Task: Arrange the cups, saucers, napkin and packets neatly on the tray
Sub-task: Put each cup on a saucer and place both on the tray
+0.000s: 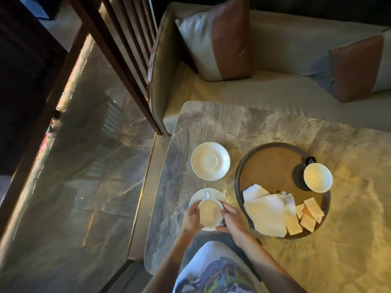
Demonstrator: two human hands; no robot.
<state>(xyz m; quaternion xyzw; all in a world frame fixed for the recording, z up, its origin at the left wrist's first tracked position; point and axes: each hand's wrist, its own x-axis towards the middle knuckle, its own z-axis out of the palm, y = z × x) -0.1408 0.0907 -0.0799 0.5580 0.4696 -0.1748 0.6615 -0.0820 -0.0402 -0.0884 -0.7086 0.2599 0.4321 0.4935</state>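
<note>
One pale sofa [275, 92] lies well beyond the tray [273, 166], with two brown-and-white cushions [218, 39] propped on it. Your marbled bench [275, 127] carries the tray, which is round with a dark rim and a brown floor. Inside the tray, against its near rim, a crumpled white napkin [266, 210] sprawls, and one fold hangs over that rim. Left of the tray, on the bare bench, an empty saucer [210, 161] lies apart from the rim. Nearer to you, also left of the tray and close beside its rim, a second saucer [197, 197] sits under the white cup [210, 212], whose handle points away from you. At the tray's far right side a dark cup [318, 177] with a white inside stands upright on the tray floor, its handle also turned away from you. Your left hand [190, 217] curls its fingers round the left side of the white cup, and your right hand [233, 217] wraps the right side, so you grip it from both sides. Whether it is lifted clear of its saucer cannot be told. Several tan packets [306, 214] lie in the tray's near right part, just right of the napkin. They overlap one another, and one is partly tucked under the napkin's edge.
</note>
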